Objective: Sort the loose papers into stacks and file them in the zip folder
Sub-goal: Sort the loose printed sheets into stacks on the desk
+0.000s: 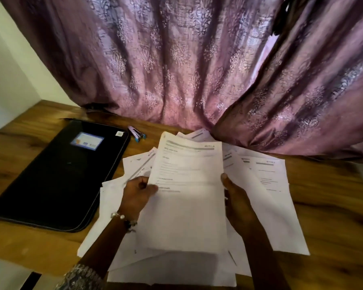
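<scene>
A printed white sheet (187, 195) is held up over the table between both hands. My left hand (136, 193) pinches its left edge with thumb on top. My right hand (237, 204) grips its right edge, thumb over the front. Beneath it several loose papers (275, 197) lie fanned out and overlapping on the wooden table (29, 143). The black zip folder (59, 176) lies flat and zipped closed to the left of the papers, with a small label card on its cover.
A small purple stapler (136, 133) lies just behind the folder's far right corner. A purple patterned curtain (197, 70) hangs along the back and drapes onto the table at the right. The table's near edge runs close to my arms.
</scene>
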